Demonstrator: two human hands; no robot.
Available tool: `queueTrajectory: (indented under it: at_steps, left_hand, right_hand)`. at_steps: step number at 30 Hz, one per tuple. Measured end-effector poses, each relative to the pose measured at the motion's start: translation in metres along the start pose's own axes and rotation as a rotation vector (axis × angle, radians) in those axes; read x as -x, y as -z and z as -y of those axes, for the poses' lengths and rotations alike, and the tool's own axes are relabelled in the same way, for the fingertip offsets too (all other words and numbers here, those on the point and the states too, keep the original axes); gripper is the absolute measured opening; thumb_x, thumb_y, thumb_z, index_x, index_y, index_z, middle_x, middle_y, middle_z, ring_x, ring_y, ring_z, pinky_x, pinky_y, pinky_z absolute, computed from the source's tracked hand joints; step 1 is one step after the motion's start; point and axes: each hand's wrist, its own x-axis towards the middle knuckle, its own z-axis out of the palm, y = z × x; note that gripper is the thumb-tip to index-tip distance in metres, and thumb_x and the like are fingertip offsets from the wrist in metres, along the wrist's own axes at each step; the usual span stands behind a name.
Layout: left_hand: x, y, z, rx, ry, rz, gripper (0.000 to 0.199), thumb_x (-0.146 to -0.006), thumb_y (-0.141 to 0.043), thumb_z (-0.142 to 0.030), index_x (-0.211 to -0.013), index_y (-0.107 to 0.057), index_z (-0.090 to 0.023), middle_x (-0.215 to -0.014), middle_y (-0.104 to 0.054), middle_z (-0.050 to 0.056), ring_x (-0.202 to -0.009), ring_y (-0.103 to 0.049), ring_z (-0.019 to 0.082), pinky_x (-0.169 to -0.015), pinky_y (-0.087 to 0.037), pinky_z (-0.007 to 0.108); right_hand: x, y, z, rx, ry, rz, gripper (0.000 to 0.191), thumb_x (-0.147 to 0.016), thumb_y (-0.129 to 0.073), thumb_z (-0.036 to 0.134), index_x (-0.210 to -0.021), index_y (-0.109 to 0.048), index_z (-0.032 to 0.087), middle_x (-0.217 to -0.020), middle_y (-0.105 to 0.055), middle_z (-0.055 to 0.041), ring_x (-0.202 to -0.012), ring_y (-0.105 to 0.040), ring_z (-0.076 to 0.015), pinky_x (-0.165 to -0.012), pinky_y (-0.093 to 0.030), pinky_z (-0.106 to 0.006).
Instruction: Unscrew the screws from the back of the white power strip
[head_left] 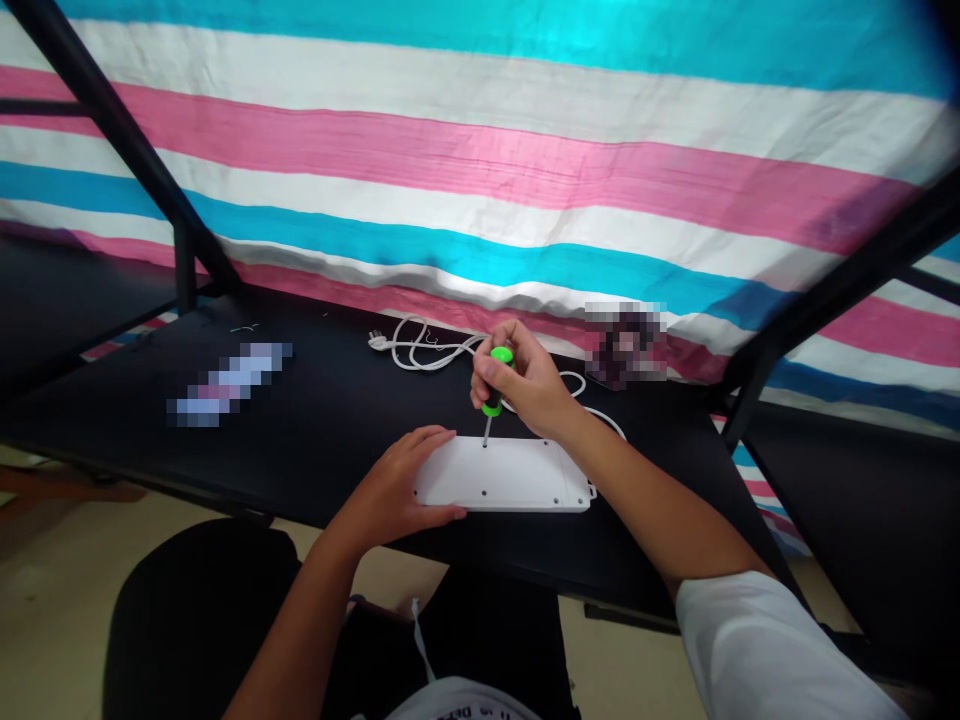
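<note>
A white power strip (pixel 517 475) lies underside up near the front edge of the black table, its screw holes showing. My left hand (pixel 405 480) grips its left end, fingers along the far edge and thumb along the near one. In my right hand (pixel 529 375) is a green and black screwdriver (pixel 493 405), held nearly upright. Its tip sits at a screw hole by the strip's far edge; whether a screw is in there I cannot make out. Behind my right hand the white cord (pixel 442 358) lies in loops, ending in a plug (pixel 377 341) on the left.
Two blurred-out items lie on the black table (pixel 315 400): a pale one (pixel 229 385) at left and a dark one (pixel 626 345) at back right. Slanted black frame bars (pixel 142 150) rise on both sides. A striped sheet (pixel 480 150) hangs behind.
</note>
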Motion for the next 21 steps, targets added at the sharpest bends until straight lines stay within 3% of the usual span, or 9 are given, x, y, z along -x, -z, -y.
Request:
queueTrajectory:
  at_steps: [3,7,11,13,16,19,21]
  left_hand:
    - [0.000,-0.001,0.002,0.007,-0.012,-0.010,0.088,-0.076,-0.089,-0.050,-0.152,-0.051,-0.026,-0.155,-0.054,0.015,-0.142,-0.055,0.035,-0.120,-0.046,0.053]
    - [0.000,-0.002,0.003,0.000,-0.020,-0.014,0.087,-0.077,-0.089,-0.050,-0.151,-0.051,-0.026,-0.154,-0.055,0.014,-0.141,-0.056,0.035,-0.120,-0.047,0.051]
    - [0.001,-0.001,0.003,-0.010,-0.023,-0.009,0.088,-0.077,-0.089,-0.051,-0.152,-0.049,-0.026,-0.155,-0.053,0.014,-0.142,-0.054,0.035,-0.120,-0.046,0.053]
    - [0.001,-0.002,0.004,-0.015,-0.020,-0.009,0.088,-0.078,-0.088,-0.051,-0.152,-0.049,-0.025,-0.155,-0.053,0.014,-0.142,-0.054,0.035,-0.120,-0.046,0.053]
    - [0.000,-0.003,0.005,-0.017,-0.014,-0.006,0.088,-0.078,-0.088,-0.052,-0.152,-0.050,-0.025,-0.155,-0.053,0.015,-0.142,-0.054,0.035,-0.120,-0.046,0.053]
    - [-0.001,-0.003,0.005,-0.013,-0.009,-0.012,0.087,-0.077,-0.088,-0.052,-0.151,-0.052,-0.026,-0.154,-0.054,0.014,-0.141,-0.055,0.035,-0.120,-0.047,0.052]
    - [-0.001,-0.003,0.005,-0.010,-0.011,-0.017,0.085,-0.077,-0.088,-0.052,-0.150,-0.053,-0.027,-0.154,-0.055,0.014,-0.141,-0.056,0.035,-0.120,-0.047,0.052]
  right_hand:
    - [-0.001,0.003,0.006,-0.072,-0.062,0.061,0.039,-0.094,-0.071,0.057,-0.108,-0.056,0.024,-0.079,-0.049,0.0057,-0.058,-0.048,-0.0070,-0.054,-0.043,-0.024]
    - [0.000,0.010,0.015,-0.073,-0.131,0.221,0.044,-0.100,-0.058,0.061,-0.102,-0.067,0.018,-0.090,-0.057,-0.0017,-0.076,-0.059,-0.0117,-0.067,-0.051,-0.027]
    - [0.001,0.010,0.007,0.023,-0.062,0.193,0.035,-0.086,-0.085,0.043,-0.093,-0.060,0.020,-0.108,-0.067,-0.0042,-0.086,-0.068,-0.0130,-0.077,-0.055,-0.028]
    - [0.002,0.006,0.001,-0.032,-0.036,0.129,0.047,-0.080,-0.090,0.039,-0.088,-0.047,0.022,-0.098,-0.069,-0.0001,-0.072,-0.066,-0.0099,-0.065,-0.052,-0.025]
    - [0.002,-0.001,0.002,-0.114,-0.080,0.103,0.047,-0.087,-0.082,0.049,-0.090,-0.042,0.025,-0.068,-0.053,0.0099,-0.050,-0.046,-0.0055,-0.049,-0.036,-0.021]
    - [0.001,-0.001,0.012,-0.127,-0.124,0.169,0.041,-0.094,-0.067,0.061,-0.099,-0.055,0.022,-0.078,-0.057,0.0040,-0.062,-0.054,-0.0088,-0.055,-0.045,-0.024]
    - [0.000,0.002,0.019,-0.066,-0.130,0.219,0.040,-0.096,-0.064,0.059,-0.102,-0.064,0.019,-0.093,-0.063,-0.0015,-0.075,-0.062,-0.0111,-0.066,-0.052,-0.025]
